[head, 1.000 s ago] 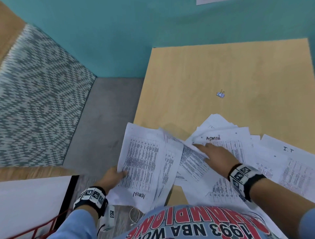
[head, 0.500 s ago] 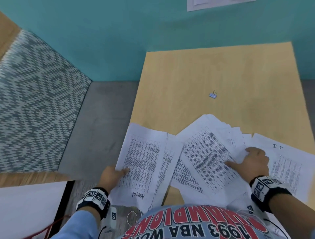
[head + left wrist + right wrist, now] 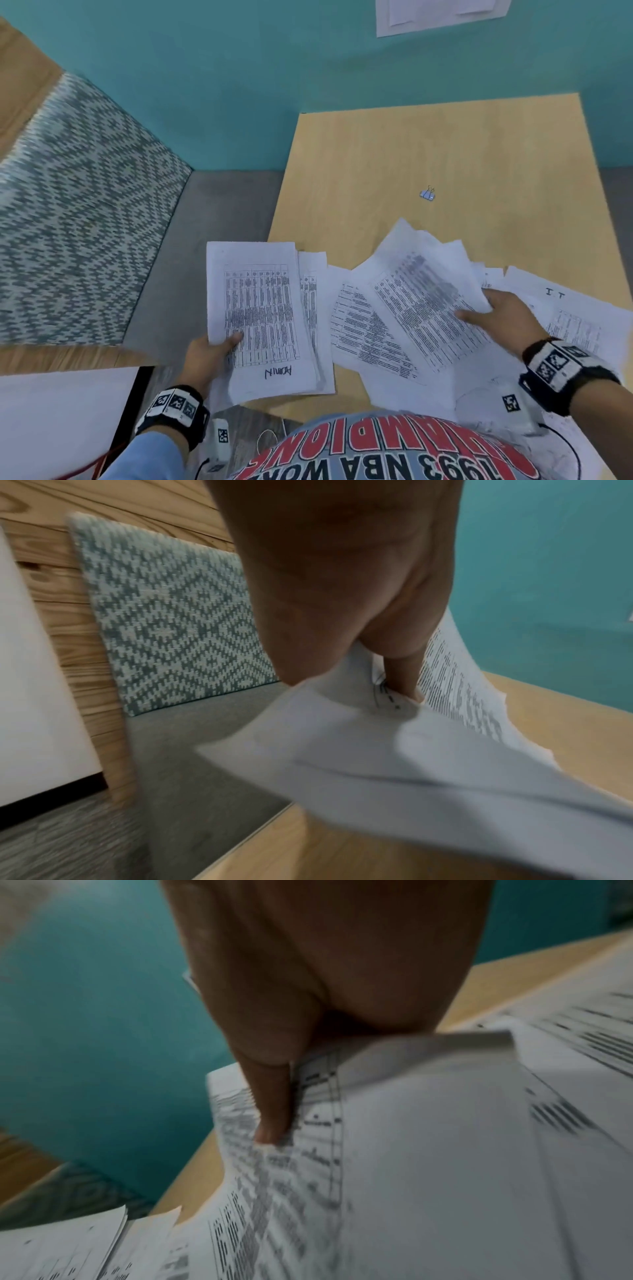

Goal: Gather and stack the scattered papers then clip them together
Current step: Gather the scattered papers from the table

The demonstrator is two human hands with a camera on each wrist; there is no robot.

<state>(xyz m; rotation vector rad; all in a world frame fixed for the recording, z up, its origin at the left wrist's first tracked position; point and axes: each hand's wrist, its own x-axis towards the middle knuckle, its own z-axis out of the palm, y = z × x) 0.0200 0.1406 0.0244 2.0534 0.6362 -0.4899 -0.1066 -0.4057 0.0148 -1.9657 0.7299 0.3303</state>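
My left hand (image 3: pixel 209 356) grips a small stack of printed sheets (image 3: pixel 263 315) by its near left edge, thumb on top, at the left edge of the wooden table (image 3: pixel 445 144). The top sheet carries a handwritten "ADMIN". In the left wrist view the same stack (image 3: pixel 428 750) bends under my thumb. My right hand (image 3: pixel 493 315) pinches the right edge of a tilted printed sheet (image 3: pixel 424 305) among loose papers (image 3: pixel 370 329) spread over the near right of the table. The right wrist view shows my thumb (image 3: pixel 274 1110) pressed on that sheet (image 3: pixel 411 1150). A small binder clip (image 3: pixel 427 194) lies alone mid-table.
A sheet marked "I.T" (image 3: pixel 568 308) lies under my right hand's papers. A teal wall (image 3: pixel 239 85) backs the table, with paper pinned on it (image 3: pixel 442 13). Left of the table is a grey seat (image 3: pixel 191 257) with a patterned backrest (image 3: pixel 75 212).
My left hand has squared and turned its stack more upright. My right hand slid rightward across the loose papers and now pinches one sheet's edge, lifting it.
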